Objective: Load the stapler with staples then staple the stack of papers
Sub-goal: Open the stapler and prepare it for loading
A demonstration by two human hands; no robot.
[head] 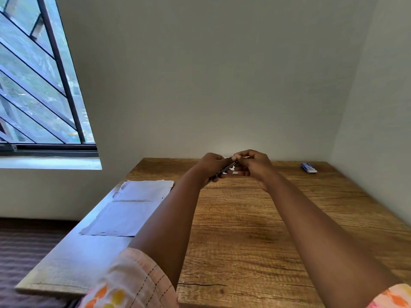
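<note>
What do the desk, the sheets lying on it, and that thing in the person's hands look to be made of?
The table looks like wood or a wood-grain laminate, matt brown with visible grain and cracks. The stack of papers is thin white paper with ragged, torn-looking edges and a fold line. The stapler, gripped by the left hand and right hand, looks dark and slightly shiny, perhaps metal; too hidden to be sure.

A: What do the hands hold above the wooden table [244,230]?
B: The left hand [210,166] grips a dark stapler [224,171]; the right hand [253,165] pinches at its raised front end.
A: And elsewhere?
B: Stack of papers [131,210] at left; blue staple box [308,168] at far right, well apart.
</note>
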